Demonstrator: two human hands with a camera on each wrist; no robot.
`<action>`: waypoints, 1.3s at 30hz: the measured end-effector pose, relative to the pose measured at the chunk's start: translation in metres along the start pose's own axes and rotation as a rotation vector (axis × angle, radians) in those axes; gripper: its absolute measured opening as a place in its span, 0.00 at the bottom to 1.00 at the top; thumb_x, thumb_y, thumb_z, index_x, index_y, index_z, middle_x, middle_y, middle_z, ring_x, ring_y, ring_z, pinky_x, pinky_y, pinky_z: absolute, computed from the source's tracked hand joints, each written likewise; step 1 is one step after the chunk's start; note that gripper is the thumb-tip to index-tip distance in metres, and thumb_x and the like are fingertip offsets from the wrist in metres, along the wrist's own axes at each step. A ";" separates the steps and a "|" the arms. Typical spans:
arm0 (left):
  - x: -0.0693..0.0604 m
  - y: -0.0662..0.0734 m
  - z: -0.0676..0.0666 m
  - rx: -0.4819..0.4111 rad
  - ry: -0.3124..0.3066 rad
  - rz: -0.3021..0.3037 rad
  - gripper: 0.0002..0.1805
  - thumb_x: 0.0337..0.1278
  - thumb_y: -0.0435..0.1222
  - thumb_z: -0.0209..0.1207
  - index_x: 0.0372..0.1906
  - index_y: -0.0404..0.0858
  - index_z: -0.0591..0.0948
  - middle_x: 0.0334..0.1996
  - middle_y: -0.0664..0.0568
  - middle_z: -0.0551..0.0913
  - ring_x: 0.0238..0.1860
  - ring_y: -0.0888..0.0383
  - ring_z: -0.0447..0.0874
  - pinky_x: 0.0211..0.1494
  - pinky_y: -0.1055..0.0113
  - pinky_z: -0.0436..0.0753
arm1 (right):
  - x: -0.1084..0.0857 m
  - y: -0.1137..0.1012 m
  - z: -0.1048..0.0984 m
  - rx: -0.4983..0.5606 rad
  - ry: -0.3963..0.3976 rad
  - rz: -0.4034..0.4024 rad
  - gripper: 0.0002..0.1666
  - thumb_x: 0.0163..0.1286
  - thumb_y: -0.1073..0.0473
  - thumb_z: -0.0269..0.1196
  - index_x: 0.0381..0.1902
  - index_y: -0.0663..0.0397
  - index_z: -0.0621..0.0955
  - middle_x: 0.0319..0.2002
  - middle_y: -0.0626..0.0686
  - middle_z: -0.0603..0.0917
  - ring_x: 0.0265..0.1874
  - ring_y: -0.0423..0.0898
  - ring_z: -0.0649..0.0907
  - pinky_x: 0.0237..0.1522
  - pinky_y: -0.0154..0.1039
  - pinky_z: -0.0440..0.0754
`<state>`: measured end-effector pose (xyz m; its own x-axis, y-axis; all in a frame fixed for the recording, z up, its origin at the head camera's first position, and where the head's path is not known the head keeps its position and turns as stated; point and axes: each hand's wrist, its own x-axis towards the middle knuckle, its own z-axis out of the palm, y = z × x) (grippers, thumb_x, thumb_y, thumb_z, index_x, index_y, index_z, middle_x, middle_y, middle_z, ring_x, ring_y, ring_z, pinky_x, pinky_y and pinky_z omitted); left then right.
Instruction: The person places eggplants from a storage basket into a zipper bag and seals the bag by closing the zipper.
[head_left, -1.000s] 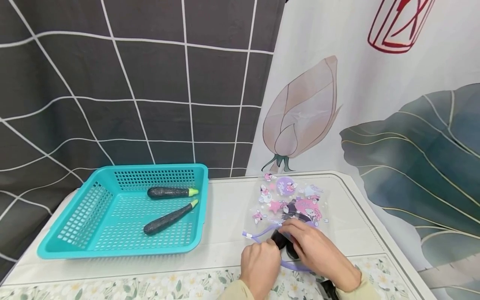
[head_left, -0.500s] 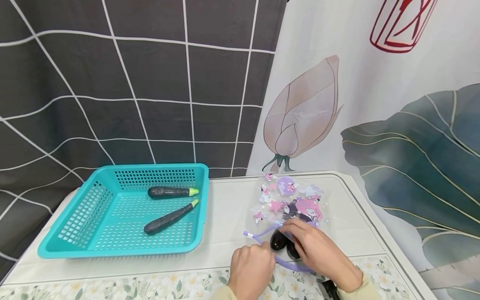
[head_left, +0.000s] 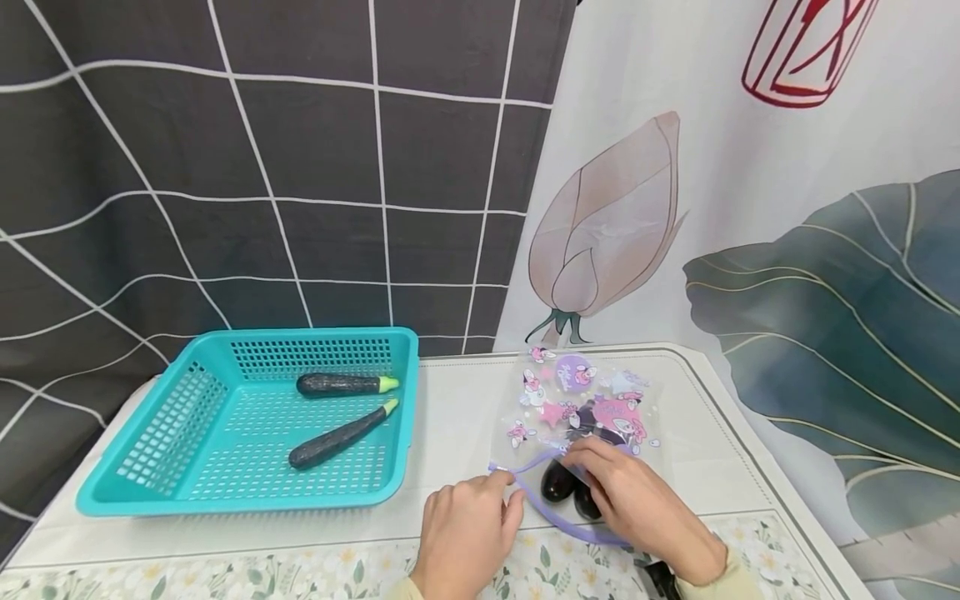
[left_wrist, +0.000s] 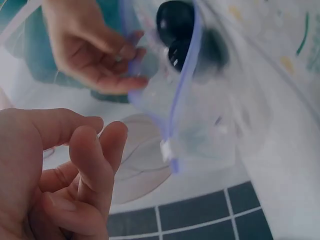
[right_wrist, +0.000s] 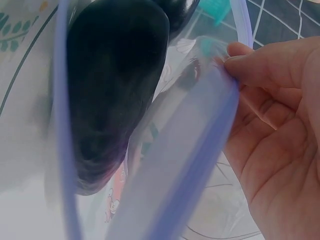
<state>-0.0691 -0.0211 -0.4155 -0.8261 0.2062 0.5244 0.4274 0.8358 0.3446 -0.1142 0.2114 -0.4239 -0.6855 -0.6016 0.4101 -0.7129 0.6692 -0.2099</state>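
A clear printed zip bag [head_left: 528, 421] with a purple rim lies on the table, its mouth toward the person. Dark glossy eggplants [head_left: 557, 481] lie inside, their rounded ends near the opening. My right hand [head_left: 648, 508] pinches the upper edge of the mouth; in the right wrist view the thumb and fingers [right_wrist: 240, 62] hold the film beside one eggplant [right_wrist: 117, 85]. My left hand [head_left: 467, 533] is by the bag's left corner, near the white slider [left_wrist: 166, 150]; in the left wrist view its fingers [left_wrist: 92, 155] are loosely bent and hold nothing.
A turquoise basket [head_left: 247, 506] stands on the left of the table, with two dark zucchini [head_left: 337, 384] with light green ends inside. A floral cloth [head_left: 300, 575] runs along the front edge. Behind the table hang a dark grid curtain [head_left: 322, 150] and a printed white one.
My left hand has let go of the bag's lower rim beside the eggplants and moved left to the slider corner. My right hand has stayed at the upper rim.
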 end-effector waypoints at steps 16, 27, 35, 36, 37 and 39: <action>0.014 -0.035 -0.051 0.010 0.195 -0.067 0.08 0.50 0.40 0.73 0.34 0.42 0.89 0.17 0.63 0.83 0.12 0.70 0.71 0.17 0.77 0.63 | -0.002 0.001 -0.001 -0.016 0.008 -0.004 0.19 0.59 0.76 0.65 0.45 0.54 0.83 0.46 0.45 0.81 0.44 0.40 0.84 0.42 0.37 0.84; 0.017 -0.067 -0.088 0.012 0.317 -0.157 0.06 0.52 0.36 0.73 0.35 0.39 0.90 0.20 0.57 0.85 0.16 0.66 0.80 0.20 0.67 0.76 | -0.001 0.001 0.000 -0.015 0.006 -0.005 0.18 0.60 0.76 0.65 0.46 0.54 0.83 0.47 0.46 0.81 0.45 0.41 0.84 0.43 0.37 0.84; 0.016 -0.091 -0.107 0.033 0.310 -0.289 0.07 0.55 0.35 0.70 0.38 0.36 0.89 0.22 0.52 0.87 0.20 0.58 0.85 0.20 0.61 0.75 | 0.000 0.001 0.001 -0.006 -0.003 -0.007 0.18 0.60 0.76 0.65 0.45 0.55 0.83 0.46 0.47 0.82 0.45 0.42 0.84 0.44 0.39 0.84; 0.016 -0.093 -0.109 0.035 0.315 -0.297 0.07 0.55 0.35 0.69 0.38 0.36 0.89 0.23 0.52 0.87 0.20 0.57 0.86 0.19 0.61 0.75 | 0.000 0.001 0.001 -0.006 -0.002 -0.009 0.18 0.60 0.76 0.65 0.45 0.55 0.83 0.46 0.47 0.82 0.45 0.42 0.84 0.44 0.40 0.84; 0.016 -0.095 -0.111 0.042 0.317 -0.305 0.07 0.56 0.35 0.69 0.38 0.35 0.89 0.23 0.51 0.87 0.21 0.56 0.86 0.20 0.61 0.74 | 0.000 0.001 0.001 -0.006 -0.001 -0.010 0.18 0.60 0.76 0.65 0.45 0.55 0.83 0.46 0.48 0.82 0.45 0.42 0.84 0.44 0.40 0.84; 0.016 -0.098 -0.115 0.055 0.317 -0.320 0.08 0.56 0.35 0.69 0.39 0.35 0.89 0.24 0.51 0.87 0.22 0.55 0.86 0.20 0.62 0.73 | 0.000 0.001 0.001 -0.007 0.001 -0.013 0.18 0.59 0.76 0.65 0.45 0.55 0.83 0.47 0.48 0.82 0.45 0.43 0.84 0.44 0.40 0.84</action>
<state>-0.0819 -0.1587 -0.3517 -0.7564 -0.2259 0.6139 0.1416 0.8597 0.4908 -0.1153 0.2115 -0.4254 -0.6760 -0.6099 0.4137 -0.7207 0.6642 -0.1985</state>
